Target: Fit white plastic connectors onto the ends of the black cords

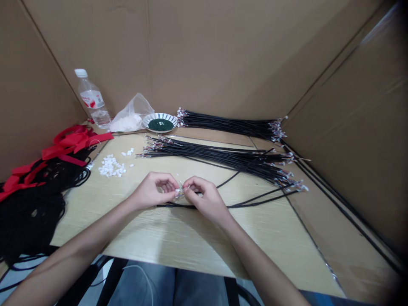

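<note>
My left hand (154, 190) and my right hand (204, 197) meet over the middle of the wooden table (178, 238). Both pinch the end of a black cable (248, 202) where thin wire tips and a small white connector (178, 193) show between the fingertips. The cable runs from my hands to the right across the table. A heap of small white connectors (111, 166) lies to the upper left of my left hand.
Two bundles of black cables (223, 155) (229, 124) lie behind my hands. A patterned dish with dark green contents (160, 123), a plastic bag (131, 115) and a water bottle (92, 100) stand at the back left. Red and black straps (41, 170) pile at the left. Cardboard walls surround the table.
</note>
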The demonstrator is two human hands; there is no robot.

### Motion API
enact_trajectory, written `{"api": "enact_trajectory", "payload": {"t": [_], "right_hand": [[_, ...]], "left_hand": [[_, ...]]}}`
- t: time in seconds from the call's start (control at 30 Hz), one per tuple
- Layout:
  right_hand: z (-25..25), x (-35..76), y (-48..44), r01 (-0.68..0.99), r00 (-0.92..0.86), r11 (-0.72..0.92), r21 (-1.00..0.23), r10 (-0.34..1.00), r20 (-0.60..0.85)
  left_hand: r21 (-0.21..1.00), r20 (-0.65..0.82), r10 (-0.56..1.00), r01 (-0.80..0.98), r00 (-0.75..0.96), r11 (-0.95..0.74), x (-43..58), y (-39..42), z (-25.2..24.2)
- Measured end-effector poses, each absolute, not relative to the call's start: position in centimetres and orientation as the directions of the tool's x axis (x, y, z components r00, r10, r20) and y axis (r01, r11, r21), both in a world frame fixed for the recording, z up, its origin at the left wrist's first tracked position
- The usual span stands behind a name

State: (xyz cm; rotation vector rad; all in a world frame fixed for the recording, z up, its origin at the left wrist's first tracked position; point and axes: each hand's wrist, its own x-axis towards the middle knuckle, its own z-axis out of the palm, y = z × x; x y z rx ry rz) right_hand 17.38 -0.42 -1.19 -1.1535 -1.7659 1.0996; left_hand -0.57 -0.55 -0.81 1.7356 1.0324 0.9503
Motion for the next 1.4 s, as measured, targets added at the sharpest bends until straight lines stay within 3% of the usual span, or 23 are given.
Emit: {"api": "enact_trajectory", "payload": {"t": [0.47,0.8,1.17,1.4], "right_hand": [[-1.5,17.6,-0.2,0.255,-0.318,0.281,-0.925,0.928,0.194],[-0.8,17.6,-0.3,0.174,-0.330,0.245,-0.954,0.927,0.178],[-0.5,17.9,-0.4,0.142,-0.451,0.374,-0.917,0.849,0.276],[-0.4,17.8,-0.6,0.175,-0.438,0.407,-0.897,0.848,0.299]], "left_hand": [[0.949,0.125,0.937,0.236,0.326,-0.209,-0.5,-0.5,-0.8],[0.988,0.037,0.956,0.132,0.290,-0.079,-0.4,-0.4,-0.6],[0.999,-0.012,0.957,0.036,0.291,0.002,-0.5,-0.3,-0.4],[0.996,-0.055,0.951,-0.045,0.304,0.072,-0.8,-0.1,-0.5]]}}
